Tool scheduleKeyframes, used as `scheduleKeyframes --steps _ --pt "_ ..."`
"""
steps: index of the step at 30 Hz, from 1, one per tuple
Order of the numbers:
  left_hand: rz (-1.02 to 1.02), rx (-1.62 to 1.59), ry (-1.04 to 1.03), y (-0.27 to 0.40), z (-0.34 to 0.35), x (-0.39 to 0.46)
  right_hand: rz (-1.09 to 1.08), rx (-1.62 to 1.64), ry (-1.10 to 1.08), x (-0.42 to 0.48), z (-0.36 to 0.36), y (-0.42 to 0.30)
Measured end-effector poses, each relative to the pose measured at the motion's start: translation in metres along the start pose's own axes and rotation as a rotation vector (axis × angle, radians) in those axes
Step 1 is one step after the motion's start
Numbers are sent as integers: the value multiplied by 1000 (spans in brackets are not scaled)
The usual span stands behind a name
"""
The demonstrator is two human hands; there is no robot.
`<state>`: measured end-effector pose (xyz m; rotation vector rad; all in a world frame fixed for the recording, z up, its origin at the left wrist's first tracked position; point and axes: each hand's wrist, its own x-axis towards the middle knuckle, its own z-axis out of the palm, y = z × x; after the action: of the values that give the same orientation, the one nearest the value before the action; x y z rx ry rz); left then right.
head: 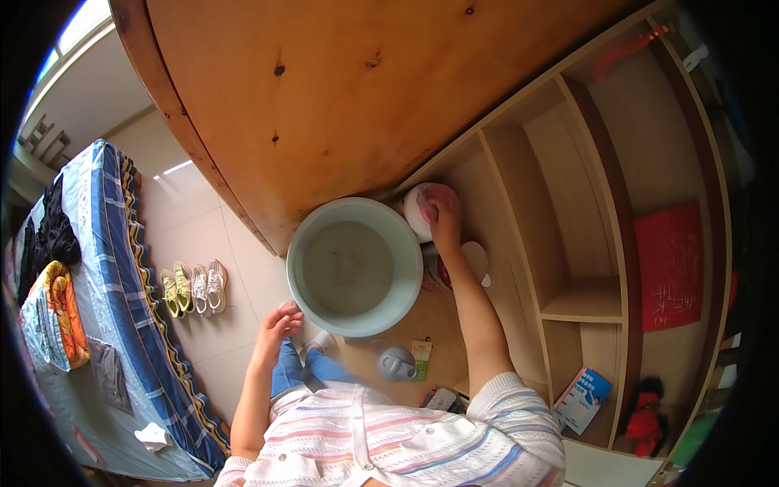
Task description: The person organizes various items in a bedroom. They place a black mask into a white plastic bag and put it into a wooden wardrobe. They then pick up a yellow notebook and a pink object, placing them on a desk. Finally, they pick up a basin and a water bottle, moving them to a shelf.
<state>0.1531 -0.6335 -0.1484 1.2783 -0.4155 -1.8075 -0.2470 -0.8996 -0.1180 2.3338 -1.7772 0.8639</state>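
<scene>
A pale blue-green plastic basin [293, 268] stands before me on the wooden desk top, its inside greyish. My right hand [446, 222] reaches past the basin's right side to a white rounded container [417, 213]. Its fingers are bent around a pink item [442, 198] at the container's top; whether this is a lid or a cloth is unclear. Beneath my right forearm is a red and white container [435, 274], partly covered by the arm. Left of the basin, my left hand [280, 332] is raised with loosely bent fingers and holds nothing.
A grey lidded cup [397, 364] and a green-yellow packet [422, 359] lie near my body. Wooden shelves [584, 307] rise on the right, holding a blue-white booklet [583, 399]. A wooden panel [341, 109] stands behind the basin. Shoes [193, 286] and a bed [115, 243] are leftward.
</scene>
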Motion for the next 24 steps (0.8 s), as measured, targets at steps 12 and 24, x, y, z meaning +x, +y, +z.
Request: scheduleKeyframes --steps 12,24 --pt "7 39 -5 2 2 1 97 20 46 12 9 21" --pt "-59 46 -25 3 0 2 253 35 -318 -122 87 -77"
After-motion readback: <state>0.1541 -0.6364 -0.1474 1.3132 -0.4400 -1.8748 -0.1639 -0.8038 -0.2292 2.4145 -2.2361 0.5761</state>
